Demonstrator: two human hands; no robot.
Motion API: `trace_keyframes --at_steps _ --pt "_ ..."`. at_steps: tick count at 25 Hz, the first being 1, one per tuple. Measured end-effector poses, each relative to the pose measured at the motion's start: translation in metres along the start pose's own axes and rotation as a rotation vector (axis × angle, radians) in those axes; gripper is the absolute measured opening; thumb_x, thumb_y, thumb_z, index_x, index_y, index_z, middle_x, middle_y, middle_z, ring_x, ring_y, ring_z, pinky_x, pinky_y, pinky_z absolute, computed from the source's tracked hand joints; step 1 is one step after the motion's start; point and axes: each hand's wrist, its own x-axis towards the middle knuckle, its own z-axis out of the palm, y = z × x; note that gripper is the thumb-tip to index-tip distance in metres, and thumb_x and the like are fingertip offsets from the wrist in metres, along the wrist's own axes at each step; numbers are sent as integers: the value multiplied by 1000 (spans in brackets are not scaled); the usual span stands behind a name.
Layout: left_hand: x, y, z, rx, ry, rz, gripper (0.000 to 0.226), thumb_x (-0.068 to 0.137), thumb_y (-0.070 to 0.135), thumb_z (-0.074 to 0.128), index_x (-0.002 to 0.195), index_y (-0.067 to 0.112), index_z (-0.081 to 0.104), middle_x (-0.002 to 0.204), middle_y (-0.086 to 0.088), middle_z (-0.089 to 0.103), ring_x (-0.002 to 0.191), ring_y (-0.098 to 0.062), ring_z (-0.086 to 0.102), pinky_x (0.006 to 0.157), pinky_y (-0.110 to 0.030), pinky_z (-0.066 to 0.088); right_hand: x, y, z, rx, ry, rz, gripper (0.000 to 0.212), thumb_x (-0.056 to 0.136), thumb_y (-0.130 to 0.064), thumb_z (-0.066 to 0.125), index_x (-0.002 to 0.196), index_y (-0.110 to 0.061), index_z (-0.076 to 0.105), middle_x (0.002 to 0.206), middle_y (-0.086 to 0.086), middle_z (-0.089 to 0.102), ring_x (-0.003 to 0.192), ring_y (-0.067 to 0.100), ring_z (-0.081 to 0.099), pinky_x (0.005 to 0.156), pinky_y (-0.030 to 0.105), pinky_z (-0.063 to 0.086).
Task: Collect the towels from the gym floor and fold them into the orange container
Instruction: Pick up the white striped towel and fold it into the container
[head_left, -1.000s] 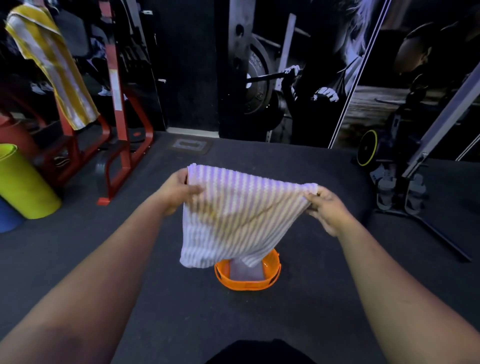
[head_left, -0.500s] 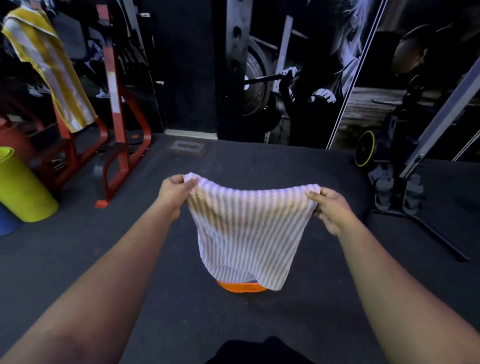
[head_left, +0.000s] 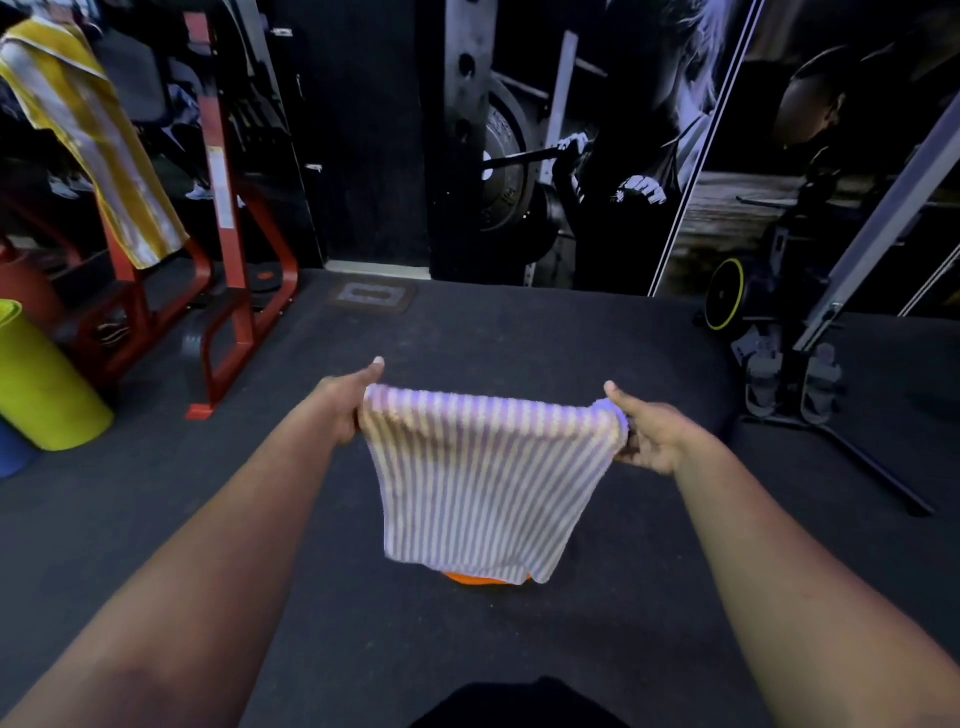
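A white towel with thin stripes (head_left: 483, 483) hangs stretched between my two hands over the dark gym floor. My left hand (head_left: 345, 402) pinches its top left corner and my right hand (head_left: 649, 436) pinches the top right corner. The towel's lower edge covers almost all of the orange container (head_left: 478, 578), of which only a sliver of rim shows on the floor below. A yellow and white striped towel (head_left: 98, 140) is draped over the red rack at the far left.
A red steel rack (head_left: 228, 249) stands at the left, with a yellow cylinder (head_left: 41, 384) and a blue object (head_left: 13, 457) beside it. A grey machine frame with foot plates (head_left: 789, 384) stands at the right. A wall poster fills the back.
The towel swung toward me and now hangs straight and taut, hiding the orange container that was in plain view a second ago. Both hands kept their grip and moved slightly apart.
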Motion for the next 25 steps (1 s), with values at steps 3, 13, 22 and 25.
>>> trace_keyframes --at_steps 3,13,22,25 --pt "-3 -16 2 213 34 6 28 94 17 74 104 -8 66 74 -12 69 56 -17 66 50 -26 56 3 15 11 -21 64 -35 6 96 -19 67 95 -13 67 71 4 71 66 19 63 61 30 51" --pt "-13 1 16 80 7 296 17 97 2 63 87 14 69 67 3 71 65 -13 61 59 -24 51 -4 9 17 110 12 -240 18 102 -16 57 112 -5 68 94 11 75 86 25 71 72 34 56" --pt "-5 10 -3 185 80 475 24 91 5 74 113 11 70 93 -6 76 74 -12 69 63 -23 55 0 -12 7 110 88 -420 7 99 -17 64 95 -13 69 87 4 74 81 17 68 78 32 54" --pt "-4 13 -12 264 -25 445 47 83 -7 78 125 8 63 99 -6 74 79 -11 70 67 -20 56 5 -11 3 12 126 -441 6 98 -16 65 94 -15 68 89 3 73 84 18 65 82 35 51"
